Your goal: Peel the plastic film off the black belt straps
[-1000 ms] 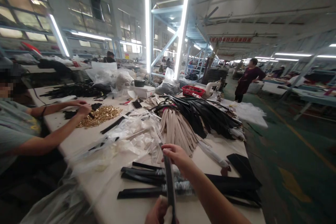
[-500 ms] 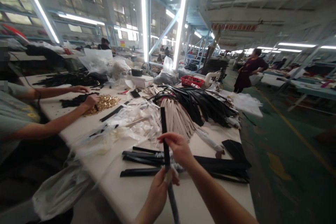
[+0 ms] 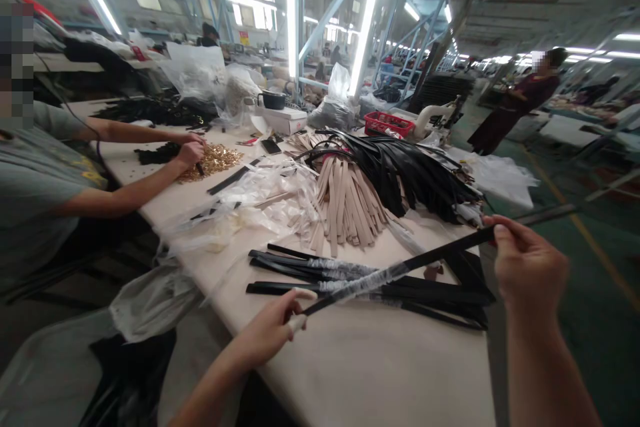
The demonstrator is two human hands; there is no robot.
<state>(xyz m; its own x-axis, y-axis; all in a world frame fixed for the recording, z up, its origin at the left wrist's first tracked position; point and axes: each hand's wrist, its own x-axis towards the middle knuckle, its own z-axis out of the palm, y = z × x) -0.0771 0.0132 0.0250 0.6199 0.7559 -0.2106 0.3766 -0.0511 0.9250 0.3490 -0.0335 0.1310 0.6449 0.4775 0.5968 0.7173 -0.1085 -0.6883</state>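
A long black strap [image 3: 440,250], partly wrapped in clear plastic, stretches diagonally above the table. My right hand [image 3: 530,267] pinches it at the right, past the table edge, and the strap runs on beyond the fingers. At the strap's lower left end is my left hand [image 3: 273,327], with white covers on two fingertips; thumb and forefinger are at the strap's tip. Beneath the strap lie several black straps [image 3: 285,267] bundled with clear plastic. Behind them, beige strips [image 3: 345,203] fan out beside a heap of black straps [image 3: 400,167].
Crumpled clear plastic [image 3: 270,203] covers the table's middle left. A person's hands [image 3: 190,152] work by gold-coloured metal pieces [image 3: 217,159] at the left. A red basket [image 3: 389,124] and a white box [image 3: 287,120] stand at the back. Another person [image 3: 520,100] stands in the aisle.
My hands have moved apart, the right one to the right and the left one to the left. The strap has turned from upright to a long diagonal. The camera view has shifted.
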